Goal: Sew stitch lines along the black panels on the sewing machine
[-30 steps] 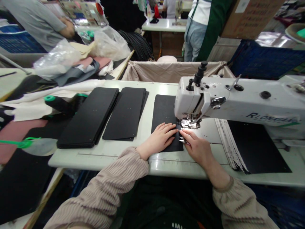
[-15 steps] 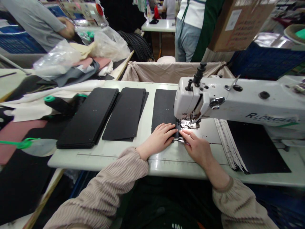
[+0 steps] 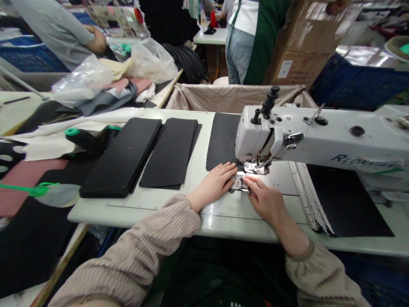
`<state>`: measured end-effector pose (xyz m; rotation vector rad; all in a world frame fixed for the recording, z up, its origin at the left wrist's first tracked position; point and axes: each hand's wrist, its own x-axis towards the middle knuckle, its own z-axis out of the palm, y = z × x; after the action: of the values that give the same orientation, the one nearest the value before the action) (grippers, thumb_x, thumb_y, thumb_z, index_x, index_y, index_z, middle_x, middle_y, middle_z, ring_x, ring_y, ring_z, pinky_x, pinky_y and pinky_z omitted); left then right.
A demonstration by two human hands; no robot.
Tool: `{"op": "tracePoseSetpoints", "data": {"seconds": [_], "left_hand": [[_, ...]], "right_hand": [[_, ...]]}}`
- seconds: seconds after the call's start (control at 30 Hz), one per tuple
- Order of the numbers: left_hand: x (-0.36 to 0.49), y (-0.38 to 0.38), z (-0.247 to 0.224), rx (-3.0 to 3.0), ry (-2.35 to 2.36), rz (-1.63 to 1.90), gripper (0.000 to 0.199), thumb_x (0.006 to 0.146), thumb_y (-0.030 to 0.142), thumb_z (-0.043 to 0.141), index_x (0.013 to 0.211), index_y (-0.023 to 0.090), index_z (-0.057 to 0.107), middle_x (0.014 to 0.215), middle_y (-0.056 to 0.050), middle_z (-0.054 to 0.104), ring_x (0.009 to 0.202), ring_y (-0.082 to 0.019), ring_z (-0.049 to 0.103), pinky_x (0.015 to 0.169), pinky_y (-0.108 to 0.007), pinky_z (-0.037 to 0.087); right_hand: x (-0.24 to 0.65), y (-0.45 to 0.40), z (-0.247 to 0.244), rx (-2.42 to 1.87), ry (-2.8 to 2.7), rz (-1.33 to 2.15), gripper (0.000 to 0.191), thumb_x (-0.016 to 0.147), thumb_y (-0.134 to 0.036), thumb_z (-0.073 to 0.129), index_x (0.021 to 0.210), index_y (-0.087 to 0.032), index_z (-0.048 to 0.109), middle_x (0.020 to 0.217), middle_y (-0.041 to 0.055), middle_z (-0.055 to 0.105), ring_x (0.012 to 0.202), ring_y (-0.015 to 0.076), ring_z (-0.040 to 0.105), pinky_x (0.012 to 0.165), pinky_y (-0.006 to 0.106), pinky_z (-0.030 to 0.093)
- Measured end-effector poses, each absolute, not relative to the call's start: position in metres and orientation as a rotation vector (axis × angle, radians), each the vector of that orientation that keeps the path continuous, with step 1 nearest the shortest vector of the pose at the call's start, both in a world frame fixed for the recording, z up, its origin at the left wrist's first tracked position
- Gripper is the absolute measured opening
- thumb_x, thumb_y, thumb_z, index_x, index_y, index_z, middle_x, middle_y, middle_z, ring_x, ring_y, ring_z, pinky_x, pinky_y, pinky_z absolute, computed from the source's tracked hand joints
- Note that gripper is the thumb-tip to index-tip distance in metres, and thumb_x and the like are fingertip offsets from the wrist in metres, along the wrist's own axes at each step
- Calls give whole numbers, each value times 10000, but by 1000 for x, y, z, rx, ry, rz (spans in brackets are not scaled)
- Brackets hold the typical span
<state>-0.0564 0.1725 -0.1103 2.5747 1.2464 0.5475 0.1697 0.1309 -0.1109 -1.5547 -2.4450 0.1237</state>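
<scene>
A black rectangular panel (image 3: 220, 136) lies flat under the head of the white sewing machine (image 3: 255, 132), its right edge at the lit presser foot (image 3: 254, 167). My left hand (image 3: 217, 181) rests flat, fingers stretched out, at the panel's near right corner. Just right of it, my right hand (image 3: 263, 196) is in front of the presser foot, index finger pointing at the metal plate (image 3: 238, 182). Its other fingers are curled around something small with a pinkish edge, mostly hidden in the palm.
Two stacks of black panels, a thick one (image 3: 123, 155) and a thinner one (image 3: 171, 151), lie to the left. Pale-edged black pieces (image 3: 348, 200) are piled on the right. Black thread cones (image 3: 83, 140) and scraps lie far left. A cloth-lined bin (image 3: 204, 96) stands behind; co-workers are beyond.
The black panel has slid away from me under the machine, baring the metal plate by my fingertips. Both hands stay nearly in place. A co-worker behind has shifted left with a cardboard box.
</scene>
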Motion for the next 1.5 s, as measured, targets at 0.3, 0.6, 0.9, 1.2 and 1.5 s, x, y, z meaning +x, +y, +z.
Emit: {"op": "tracePoseSetpoints", "data": {"seconds": [0.3, 0.6, 0.9, 1.2, 1.5], "left_hand": [[-55, 177, -107, 2574, 1267, 494, 464, 1014, 330, 414, 1450, 174, 438, 1536, -82, 401, 1439, -226, 341, 1196, -419, 276], [-55, 178, -109, 2606, 1272, 474, 462, 1020, 339, 399, 1452, 179, 435, 1548, -70, 383, 1444, -226, 329, 1200, -419, 264], [-55, 178, -107, 2577, 1264, 507, 455, 1008, 330, 413, 1442, 199, 448, 1529, -77, 413, 1432, -226, 355, 1184, -437, 292], [-54, 176, -108, 2573, 1277, 520, 484, 1002, 335, 424, 1462, 185, 420, 1532, -80, 409, 1444, -224, 333, 1190, -430, 278], [-53, 180, -108, 2569, 1427, 639, 582, 1001, 436, 426, 1477, 105, 372, 1484, -169, 453, 1399, -282, 397, 1153, -448, 317]], "right_hand": [[170, 131, -110, -1553, -2446, 125, 497, 919, -227, 496, 1411, -297, 508, 1443, 1, 539, 973, 193, 684, 699, 300, 555], [169, 131, -110, -1549, -2430, 130, 500, 913, -217, 490, 1407, -292, 512, 1443, 8, 539, 1004, 195, 674, 705, 287, 546], [169, 131, -109, -1558, -2439, 146, 477, 930, -238, 469, 1402, -287, 518, 1436, 14, 545, 969, 196, 684, 702, 311, 554], [169, 130, -109, -1558, -2415, 164, 467, 930, -246, 473, 1392, -294, 523, 1429, 5, 551, 1040, 199, 660, 755, 308, 551], [168, 128, -106, -1555, -2379, 149, 457, 918, -232, 475, 1366, -290, 548, 1398, 24, 577, 1021, 199, 662, 765, 295, 543]]}}
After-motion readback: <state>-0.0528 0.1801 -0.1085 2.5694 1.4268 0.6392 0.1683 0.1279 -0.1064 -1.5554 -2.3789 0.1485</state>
